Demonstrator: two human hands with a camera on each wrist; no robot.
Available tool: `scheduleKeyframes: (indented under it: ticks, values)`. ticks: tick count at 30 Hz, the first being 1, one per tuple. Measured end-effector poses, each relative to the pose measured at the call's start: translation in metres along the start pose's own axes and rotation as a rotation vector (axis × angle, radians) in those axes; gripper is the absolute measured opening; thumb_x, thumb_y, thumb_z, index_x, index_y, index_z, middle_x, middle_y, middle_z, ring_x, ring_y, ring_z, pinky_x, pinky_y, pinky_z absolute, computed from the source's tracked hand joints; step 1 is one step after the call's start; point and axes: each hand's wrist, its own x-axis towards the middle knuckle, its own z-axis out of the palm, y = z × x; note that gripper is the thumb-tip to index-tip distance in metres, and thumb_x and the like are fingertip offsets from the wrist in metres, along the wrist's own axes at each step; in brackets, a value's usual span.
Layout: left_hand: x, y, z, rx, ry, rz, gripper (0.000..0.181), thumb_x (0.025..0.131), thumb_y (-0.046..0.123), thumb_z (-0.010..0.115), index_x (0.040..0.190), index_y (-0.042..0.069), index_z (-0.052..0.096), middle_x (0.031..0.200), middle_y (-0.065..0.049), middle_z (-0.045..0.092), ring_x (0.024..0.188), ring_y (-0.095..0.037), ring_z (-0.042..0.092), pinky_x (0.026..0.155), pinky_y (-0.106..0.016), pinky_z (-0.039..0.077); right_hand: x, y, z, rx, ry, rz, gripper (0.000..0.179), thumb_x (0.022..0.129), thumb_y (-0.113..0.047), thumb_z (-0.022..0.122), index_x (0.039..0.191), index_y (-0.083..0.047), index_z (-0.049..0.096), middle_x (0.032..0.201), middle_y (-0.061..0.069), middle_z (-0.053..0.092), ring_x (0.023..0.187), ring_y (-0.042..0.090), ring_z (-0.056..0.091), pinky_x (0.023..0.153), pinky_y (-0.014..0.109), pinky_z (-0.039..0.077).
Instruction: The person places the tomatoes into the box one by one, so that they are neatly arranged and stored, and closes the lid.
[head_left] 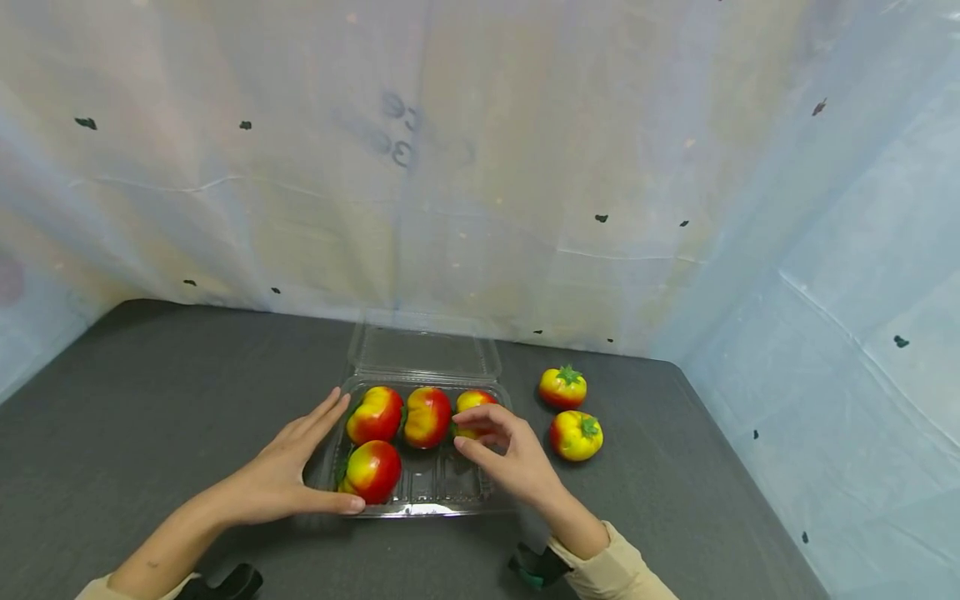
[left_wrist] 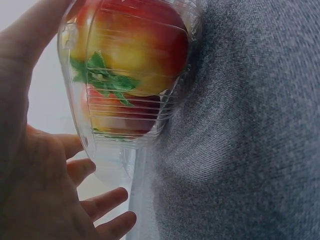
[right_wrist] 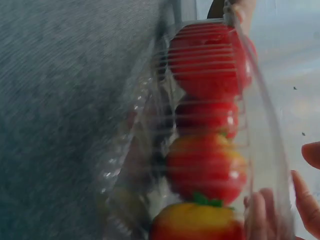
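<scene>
Beige sleeves (head_left: 618, 571) were closest. Left hand (head_left: 281, 477) was spread wide, gripping nothing, along the clear box's left edge, thumb near its front-left corner. Right hand (head_left: 517, 457), half-open, no grip, hovered by the back-right pepper (head_left: 475, 399). Three other peppers (head_left: 427, 417) sat left of that; two loose peppers (head_left: 576, 436) lay beyond the right edge.

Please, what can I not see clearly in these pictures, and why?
Head: the glossy red-and-yellow pepper at the right rear of the clear plastic box, partly covered by the right hand; contact unclear.
Head: grey writing on the pale plastic sheet, too faint to read fully.
Left wrist: upper pepper, cut off by the top edge.
Right wrist: lowest pepper, blurred and cut off by the bottom edge.
</scene>
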Motion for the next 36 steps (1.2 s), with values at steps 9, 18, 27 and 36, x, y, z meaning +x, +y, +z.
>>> scheduleKeyframes:
  ticks: [9,18,27,36]
  values:
    - [0.000,0.001,-0.001,-0.002,-0.007,-0.013,0.113,0.071,0.053,0.077,0.156,0.023,0.010,0.162,-0.013,0.007,0.134,-0.050,0.023,0.086,-0.078,0.030,-0.007,0.010,-0.013,-0.031,0.086,-0.011,0.026,0.088,-0.009,0.067,0.113,-0.003,0.063,0.111,0.016,0.065,0.101,0.030,0.062,0.084,0.026,0.052]
    - [0.000,0.000,-0.001,-0.002,-0.008,-0.013,0.113,0.071,0.054,0.077,0.156,0.023,0.010,0.162,-0.013,0.006,0.134,-0.050,0.023,0.086,-0.078,0.031,-0.013,0.015,-0.028,-0.049,0.169,0.065,0.027,0.089,-0.013,0.066,0.114,-0.003,0.062,0.114,0.015,0.064,0.107,0.027,0.060,0.088,0.030,0.051]
    - [0.001,0.001,-0.001,-0.001,-0.007,-0.019,0.113,0.070,0.055,0.077,0.156,0.024,0.010,0.162,-0.012,0.007,0.135,-0.050,0.023,0.087,-0.078,0.030,-0.016,0.020,-0.041,-0.025,0.255,0.134,0.027,0.089,-0.010,0.068,0.114,-0.001,0.063,0.117,0.016,0.062,0.103,0.026,0.063,0.082,0.024,0.052]
    - [0.000,0.001,0.000,-0.001,-0.005,-0.024,0.113,0.070,0.054,0.078,0.156,0.025,0.010,0.162,-0.012,0.006,0.135,-0.050,0.023,0.087,-0.078,0.031,-0.023,0.027,-0.057,-0.112,0.371,0.112,0.025,0.088,-0.010,0.069,0.111,-0.003,0.066,0.116,0.011,0.064,0.094,0.007,0.058,0.084,0.023,0.050]
